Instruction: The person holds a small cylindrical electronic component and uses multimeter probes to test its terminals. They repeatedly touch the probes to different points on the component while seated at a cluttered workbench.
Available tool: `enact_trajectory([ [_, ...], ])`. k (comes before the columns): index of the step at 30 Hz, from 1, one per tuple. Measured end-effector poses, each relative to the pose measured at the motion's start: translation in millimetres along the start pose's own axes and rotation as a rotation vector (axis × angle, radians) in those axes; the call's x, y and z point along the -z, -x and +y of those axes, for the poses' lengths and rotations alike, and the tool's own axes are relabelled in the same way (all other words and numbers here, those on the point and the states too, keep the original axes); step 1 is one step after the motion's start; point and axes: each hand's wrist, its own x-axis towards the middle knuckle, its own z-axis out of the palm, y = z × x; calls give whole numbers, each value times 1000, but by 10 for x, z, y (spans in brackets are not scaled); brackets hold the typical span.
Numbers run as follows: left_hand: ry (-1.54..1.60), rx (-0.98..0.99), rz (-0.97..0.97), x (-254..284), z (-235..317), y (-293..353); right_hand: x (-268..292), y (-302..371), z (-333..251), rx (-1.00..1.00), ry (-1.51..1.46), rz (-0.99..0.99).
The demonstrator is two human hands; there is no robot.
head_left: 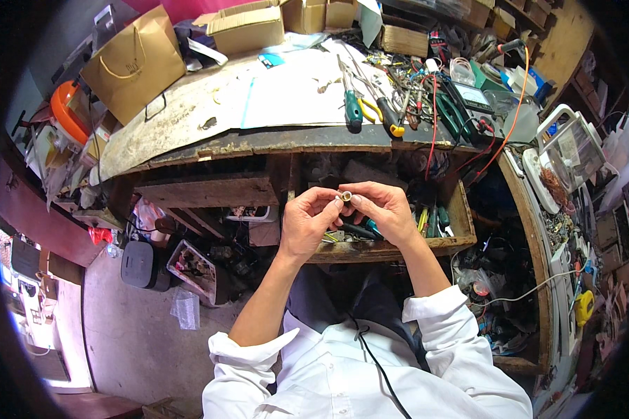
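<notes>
A small round metal piece, ring-like with a gold-coloured inside [346, 197], is pinched between both hands in front of the bench. My left hand [306, 218] grips its left side with thumb and fingertips. On its other side my right hand [383, 209] holds it the same way, fingers curled. Its exact kind is too small to make out. Below the hands an open wooden drawer [461, 213] holds tools, partly hidden by my fingers.
On the workbench [272, 140] lie white paper sheets, a green-handled screwdriver [353, 110], pliers and many small tools. A multimeter [470, 96] with red leads stands at the right. A brown paper bag [136, 63] and cardboard boxes [244, 29] line the back. A bin [192, 271] stands on the floor.
</notes>
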Motion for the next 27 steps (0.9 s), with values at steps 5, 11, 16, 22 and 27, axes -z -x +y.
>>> enact_trajectory([
  [5, -36, -5, 33, -39, 25, 19, 9, -1, 5, 4, -23, 39],
  [11, -125, -47, 56, -44, -12, 30, 17, -3, 25, -17, -54, 37],
  [16, -111, -43, 47, -55, -10, 33, 32, -3, 28, -18, -35, 58],
  [22, -71, -4, 5, -40, -5, 23, 23, -1, -11, -55, -103, 28],
  [27, -45, 21, -4, -36, 14, 20, 39, 2, -4, -58, -111, 20],
])
